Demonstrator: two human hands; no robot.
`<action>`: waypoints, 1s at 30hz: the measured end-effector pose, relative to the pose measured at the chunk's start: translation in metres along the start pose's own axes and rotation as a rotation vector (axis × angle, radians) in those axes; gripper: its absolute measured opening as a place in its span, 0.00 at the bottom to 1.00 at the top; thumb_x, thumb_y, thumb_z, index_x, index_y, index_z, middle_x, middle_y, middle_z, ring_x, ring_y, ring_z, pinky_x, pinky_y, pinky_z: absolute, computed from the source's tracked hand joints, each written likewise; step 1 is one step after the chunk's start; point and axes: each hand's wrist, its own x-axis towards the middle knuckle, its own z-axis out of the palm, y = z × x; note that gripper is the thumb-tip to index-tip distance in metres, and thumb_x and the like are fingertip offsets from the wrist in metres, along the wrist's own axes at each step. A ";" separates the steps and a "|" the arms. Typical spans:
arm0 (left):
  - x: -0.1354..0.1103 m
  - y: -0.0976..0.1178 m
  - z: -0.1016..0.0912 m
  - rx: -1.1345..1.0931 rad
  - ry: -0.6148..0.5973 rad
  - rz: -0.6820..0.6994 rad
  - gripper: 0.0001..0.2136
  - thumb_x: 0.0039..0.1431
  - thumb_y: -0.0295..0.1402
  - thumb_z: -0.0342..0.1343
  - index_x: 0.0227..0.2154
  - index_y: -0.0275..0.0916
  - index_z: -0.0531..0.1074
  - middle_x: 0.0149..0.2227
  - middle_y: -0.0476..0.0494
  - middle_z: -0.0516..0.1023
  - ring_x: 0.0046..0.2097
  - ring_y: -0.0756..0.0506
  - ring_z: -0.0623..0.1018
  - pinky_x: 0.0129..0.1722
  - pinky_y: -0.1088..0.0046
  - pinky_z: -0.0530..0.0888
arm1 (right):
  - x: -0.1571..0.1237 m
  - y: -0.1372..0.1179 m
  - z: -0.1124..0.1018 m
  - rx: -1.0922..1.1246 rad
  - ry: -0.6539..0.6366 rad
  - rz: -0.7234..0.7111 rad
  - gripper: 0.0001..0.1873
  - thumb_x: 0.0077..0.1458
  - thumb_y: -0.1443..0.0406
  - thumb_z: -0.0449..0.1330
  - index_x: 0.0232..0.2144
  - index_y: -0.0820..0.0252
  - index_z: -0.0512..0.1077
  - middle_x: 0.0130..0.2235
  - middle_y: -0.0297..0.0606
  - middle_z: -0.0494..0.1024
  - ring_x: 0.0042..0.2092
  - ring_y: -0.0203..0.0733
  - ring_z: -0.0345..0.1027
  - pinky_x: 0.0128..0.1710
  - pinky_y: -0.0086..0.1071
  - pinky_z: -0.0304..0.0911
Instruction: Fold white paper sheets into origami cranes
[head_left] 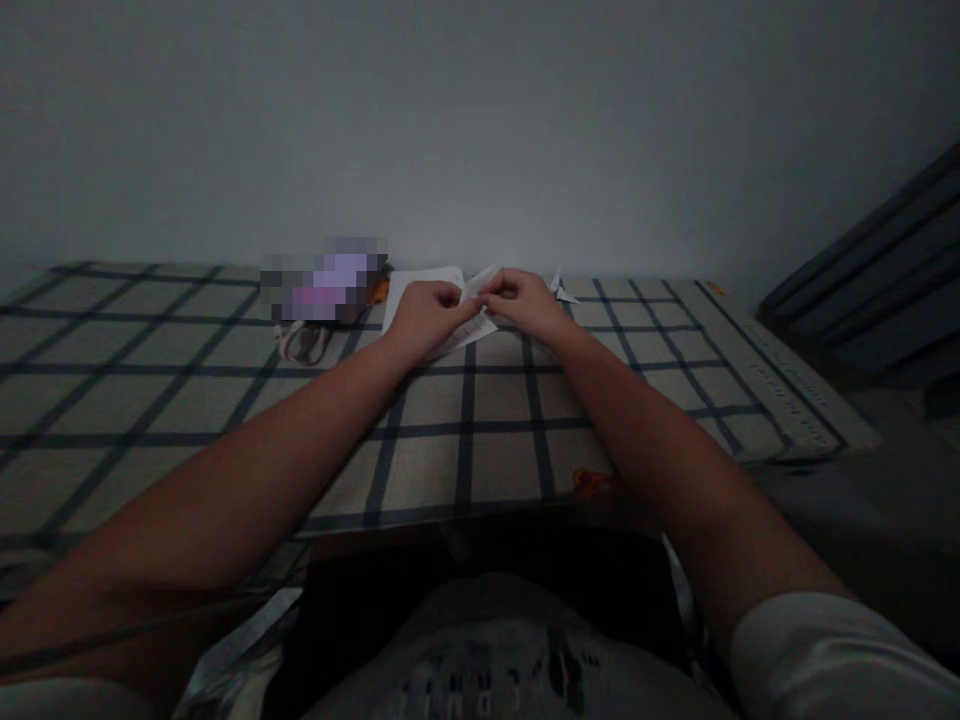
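Both my arms reach forward over a checked cloth. My left hand and my right hand meet at the far middle, fingers curled and pinching a small piece of white paper between them. Under the hands lies a white sheet of paper flat on the cloth. The light is dim, so the folds in the paper are hard to read.
A small folded white paper shape lies just right of my right hand. A blurred purple object and a pinkish looped cord lie to the left. A plain wall stands behind; a dark striped surface rises at right.
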 end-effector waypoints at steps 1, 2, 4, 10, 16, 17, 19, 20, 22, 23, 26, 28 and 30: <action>0.001 -0.001 0.000 0.005 -0.001 0.009 0.18 0.53 0.46 0.60 0.18 0.37 0.70 0.18 0.52 0.62 0.24 0.51 0.61 0.24 0.72 0.53 | 0.000 0.000 0.000 0.004 0.004 0.002 0.05 0.48 0.68 0.64 0.29 0.61 0.70 0.29 0.32 0.74 0.32 0.34 0.67 0.36 0.30 0.65; 0.001 -0.002 0.000 0.003 -0.001 0.010 0.18 0.53 0.45 0.60 0.17 0.37 0.70 0.18 0.52 0.61 0.24 0.52 0.61 0.24 0.72 0.53 | 0.001 0.000 0.001 0.018 0.007 0.006 0.05 0.48 0.68 0.64 0.29 0.61 0.70 0.29 0.32 0.74 0.32 0.33 0.67 0.36 0.30 0.65; 0.001 -0.002 0.000 -0.024 0.003 -0.011 0.18 0.53 0.44 0.59 0.16 0.37 0.69 0.17 0.52 0.60 0.24 0.52 0.60 0.24 0.72 0.52 | 0.002 0.000 0.001 0.071 0.007 0.010 0.07 0.48 0.68 0.64 0.30 0.60 0.69 0.29 0.30 0.73 0.32 0.33 0.68 0.36 0.29 0.65; 0.004 -0.007 0.007 -0.330 0.042 -0.191 0.13 0.50 0.43 0.62 0.22 0.37 0.73 0.21 0.50 0.68 0.24 0.51 0.66 0.24 0.74 0.59 | 0.002 0.002 0.001 0.196 0.061 -0.001 0.19 0.52 0.61 0.66 0.44 0.53 0.64 0.29 0.26 0.73 0.30 0.31 0.69 0.34 0.27 0.67; 0.007 -0.010 0.014 -0.490 0.096 -0.223 0.13 0.48 0.43 0.63 0.22 0.37 0.73 0.21 0.50 0.68 0.24 0.51 0.66 0.24 0.75 0.60 | 0.003 0.002 0.000 0.182 0.032 0.057 0.14 0.55 0.57 0.65 0.40 0.57 0.70 0.34 0.33 0.77 0.33 0.32 0.72 0.34 0.26 0.68; 0.006 -0.009 0.014 -0.487 0.096 -0.227 0.13 0.48 0.42 0.64 0.22 0.37 0.73 0.20 0.51 0.68 0.24 0.51 0.65 0.24 0.75 0.60 | 0.003 0.002 0.000 0.174 0.014 0.062 0.12 0.55 0.58 0.65 0.37 0.59 0.71 0.33 0.34 0.77 0.33 0.33 0.72 0.33 0.26 0.68; 0.004 -0.006 0.014 -0.483 0.087 -0.243 0.13 0.48 0.42 0.64 0.20 0.37 0.72 0.20 0.51 0.67 0.23 0.52 0.64 0.23 0.74 0.59 | 0.003 0.003 0.000 0.153 -0.004 0.059 0.11 0.56 0.58 0.64 0.33 0.61 0.73 0.30 0.34 0.77 0.32 0.32 0.71 0.33 0.26 0.67; 0.003 -0.005 0.013 -0.477 0.086 -0.240 0.14 0.48 0.42 0.64 0.20 0.37 0.71 0.20 0.51 0.67 0.24 0.52 0.64 0.23 0.74 0.59 | 0.002 0.004 0.000 0.144 -0.003 0.055 0.11 0.56 0.58 0.64 0.32 0.62 0.74 0.29 0.34 0.76 0.31 0.32 0.70 0.33 0.26 0.67; 0.002 -0.004 0.012 -0.445 0.087 -0.223 0.14 0.48 0.41 0.64 0.19 0.37 0.71 0.19 0.51 0.66 0.24 0.52 0.64 0.24 0.74 0.58 | 0.002 0.005 0.000 0.133 0.003 0.056 0.12 0.55 0.58 0.65 0.31 0.62 0.74 0.28 0.34 0.76 0.30 0.32 0.69 0.33 0.26 0.67; 0.002 -0.005 0.012 -0.422 0.085 -0.215 0.14 0.48 0.41 0.64 0.18 0.37 0.70 0.19 0.51 0.66 0.24 0.52 0.64 0.24 0.74 0.57 | 0.002 0.006 -0.001 0.132 0.004 0.057 0.12 0.55 0.58 0.65 0.31 0.62 0.74 0.28 0.34 0.77 0.30 0.32 0.69 0.33 0.27 0.67; 0.004 -0.008 0.012 -0.378 0.062 -0.226 0.14 0.48 0.41 0.63 0.18 0.38 0.69 0.20 0.51 0.66 0.24 0.51 0.65 0.24 0.73 0.57 | 0.002 0.007 -0.001 0.131 0.011 0.061 0.11 0.54 0.59 0.65 0.29 0.62 0.74 0.29 0.34 0.77 0.31 0.32 0.69 0.34 0.27 0.67; 0.005 -0.011 0.012 -0.383 0.030 -0.241 0.14 0.47 0.42 0.63 0.18 0.39 0.68 0.20 0.51 0.66 0.25 0.51 0.66 0.24 0.73 0.58 | 0.002 0.005 -0.001 0.120 0.023 0.065 0.10 0.54 0.61 0.64 0.28 0.62 0.74 0.28 0.33 0.76 0.30 0.32 0.69 0.34 0.27 0.66; 0.006 -0.012 0.013 -0.403 -0.008 -0.257 0.14 0.46 0.41 0.64 0.19 0.39 0.68 0.21 0.51 0.66 0.25 0.51 0.66 0.24 0.73 0.59 | 0.002 0.003 -0.001 0.098 0.022 0.073 0.09 0.54 0.62 0.63 0.27 0.62 0.74 0.27 0.32 0.75 0.30 0.33 0.68 0.33 0.27 0.65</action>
